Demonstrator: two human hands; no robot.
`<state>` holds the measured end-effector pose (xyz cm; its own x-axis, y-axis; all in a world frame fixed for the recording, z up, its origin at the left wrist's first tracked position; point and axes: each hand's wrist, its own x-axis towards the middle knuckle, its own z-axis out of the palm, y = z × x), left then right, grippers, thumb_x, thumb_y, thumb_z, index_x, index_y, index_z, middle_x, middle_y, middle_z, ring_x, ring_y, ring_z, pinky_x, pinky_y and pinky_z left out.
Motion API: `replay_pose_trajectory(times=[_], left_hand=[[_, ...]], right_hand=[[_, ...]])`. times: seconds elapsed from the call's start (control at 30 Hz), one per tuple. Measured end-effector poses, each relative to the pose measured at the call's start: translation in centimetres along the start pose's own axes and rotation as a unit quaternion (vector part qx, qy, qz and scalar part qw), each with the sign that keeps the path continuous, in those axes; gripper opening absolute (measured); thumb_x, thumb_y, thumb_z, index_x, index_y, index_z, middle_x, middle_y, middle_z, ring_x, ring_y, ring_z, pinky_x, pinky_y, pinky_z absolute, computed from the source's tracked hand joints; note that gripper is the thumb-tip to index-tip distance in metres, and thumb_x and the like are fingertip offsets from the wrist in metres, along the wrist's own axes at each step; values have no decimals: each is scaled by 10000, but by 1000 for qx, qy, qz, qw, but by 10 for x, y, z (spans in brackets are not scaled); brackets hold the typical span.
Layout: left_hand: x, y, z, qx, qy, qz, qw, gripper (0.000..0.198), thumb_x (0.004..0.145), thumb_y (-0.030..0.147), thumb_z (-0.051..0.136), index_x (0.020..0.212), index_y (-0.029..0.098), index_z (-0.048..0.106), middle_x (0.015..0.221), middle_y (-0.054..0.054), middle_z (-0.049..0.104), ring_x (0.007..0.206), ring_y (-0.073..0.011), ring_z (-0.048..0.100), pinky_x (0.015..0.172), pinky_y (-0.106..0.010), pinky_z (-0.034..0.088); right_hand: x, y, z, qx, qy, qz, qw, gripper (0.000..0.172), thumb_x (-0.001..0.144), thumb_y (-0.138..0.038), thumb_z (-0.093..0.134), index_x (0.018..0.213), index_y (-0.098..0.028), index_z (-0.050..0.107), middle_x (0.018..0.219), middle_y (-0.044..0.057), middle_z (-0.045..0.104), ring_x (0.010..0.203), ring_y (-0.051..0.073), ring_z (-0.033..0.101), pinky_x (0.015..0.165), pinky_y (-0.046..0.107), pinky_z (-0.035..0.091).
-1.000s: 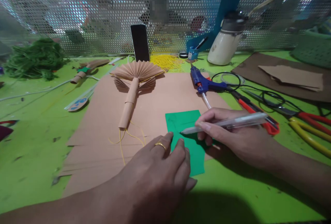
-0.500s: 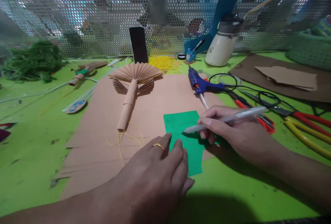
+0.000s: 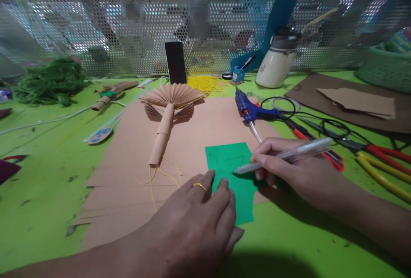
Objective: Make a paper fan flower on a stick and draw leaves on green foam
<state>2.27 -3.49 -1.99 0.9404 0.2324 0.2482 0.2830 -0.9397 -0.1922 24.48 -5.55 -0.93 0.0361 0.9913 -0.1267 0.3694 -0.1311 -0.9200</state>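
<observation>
A green sheet of paper [image 3: 242, 201] lies partly over brown paper [image 3: 118, 153], with thin dark lines drawn on its upper part. My left hand [image 3: 202, 213], with a gold ring, rests spread on the green sheet's left side and presses it down. A pen [image 3: 295, 151] with a clear barrel is pinched in my right hand [image 3: 282, 162], its tip at the green sheet. Left of the sheet lies a folded brown paper fan figure [image 3: 165, 124] with a rolled paper body and yellow threads trailing from its lower end.
A blue glue gun [image 3: 248, 106] lies beyond my right hand, its cable running right past a red cutter [image 3: 332, 158] and large scissors [image 3: 382, 158]. At the back stand a phone [image 3: 176, 61], a small blue jar [image 3: 238, 73] and a white jug [image 3: 276, 64]. Green string [image 3: 48, 79] is heaped left.
The pen tip has moved slightly right and down, and more of an angular line shows on the green sheet. The whole view has shifted slightly; my left hand stays on the sheet.
</observation>
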Motion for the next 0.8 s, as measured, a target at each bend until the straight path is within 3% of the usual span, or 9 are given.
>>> replay_pose_trajectory(times=[0.17, 0.33, 0.57, 0.8], left_hand=[[4, 1, -2, -8, -20, 7, 1000, 331, 992, 280, 391, 936, 141, 687, 984, -105, 711, 891, -252, 662, 888, -449, 523], [3, 5, -2, 2, 13, -6, 1000, 277, 979, 271, 456, 934, 126, 687, 970, -103, 705, 908, -246, 644, 917, -442, 500], [2, 4, -2, 1, 4, 2, 1000, 285, 986, 267, 440, 972, 134, 691, 1003, -99, 711, 901, -244, 647, 863, -435, 528], [3, 4, -3, -2, 9, -9, 1000, 307, 988, 280, 444, 938, 125, 704, 1034, -102, 716, 948, -256, 649, 927, -444, 500]], right_hand=[[1, -1, -2, 35, 20, 8, 999, 211, 873, -320, 570, 693, -211, 588, 632, 8, 638, 565, 135, 571, 499, 242, 482], [-1, -5, -2, 47, -13, 34, 998, 175, 823, -328, 630, 714, -193, 612, 614, 8, 625, 538, 118, 546, 423, 185, 464], [-2, -3, -3, 48, -50, 15, 997, 178, 850, -327, 605, 745, -185, 628, 664, 17, 649, 559, 118, 576, 481, 210, 527], [1, -3, -5, -14, -1, -3, 1000, 184, 850, -299, 589, 696, -200, 609, 642, 6, 644, 554, 120, 568, 486, 218, 464]])
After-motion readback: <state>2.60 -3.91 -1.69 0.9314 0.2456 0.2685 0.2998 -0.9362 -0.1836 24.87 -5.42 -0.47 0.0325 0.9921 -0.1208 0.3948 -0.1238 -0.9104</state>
